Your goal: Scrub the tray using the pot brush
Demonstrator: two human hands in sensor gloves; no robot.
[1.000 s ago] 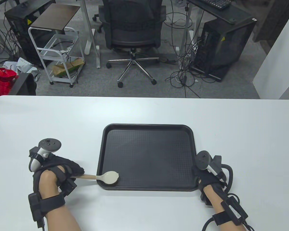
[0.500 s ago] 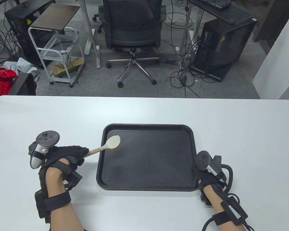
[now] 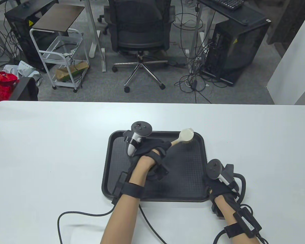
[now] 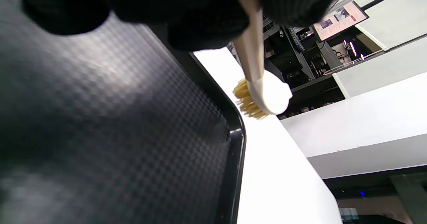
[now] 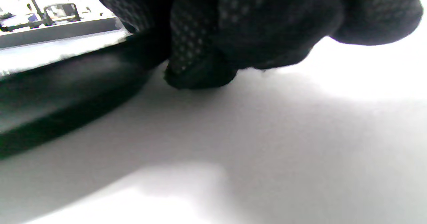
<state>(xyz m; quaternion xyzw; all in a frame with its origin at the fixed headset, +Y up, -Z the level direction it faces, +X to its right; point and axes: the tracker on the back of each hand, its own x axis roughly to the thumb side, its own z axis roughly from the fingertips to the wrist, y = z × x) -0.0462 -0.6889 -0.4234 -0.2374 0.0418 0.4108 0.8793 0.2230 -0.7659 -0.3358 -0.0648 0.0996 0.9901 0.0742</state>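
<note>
A black textured tray (image 3: 188,172) lies in the middle of the white table. My left hand (image 3: 152,150) is over the tray and grips the wooden handle of the pot brush (image 3: 186,135). The brush's pale head and yellow bristles sit at the tray's far right corner, seen in the left wrist view (image 4: 263,95) near the tray rim (image 4: 235,124). My right hand (image 3: 217,183) holds the tray's near right corner. In the right wrist view its fingers (image 5: 200,67) touch the table beside the tray edge (image 5: 66,84).
The white table (image 3: 53,142) extends widely left and right of the tray. A black cable (image 3: 73,216) from my left arm loops on the table near the front edge. An office chair (image 3: 139,33) and cart stand on the floor beyond.
My left hand has moved right from beside the tray to over it. The brush head swept from the near left corner to the far left, then across to the far right corner. My right hand stayed put.
</note>
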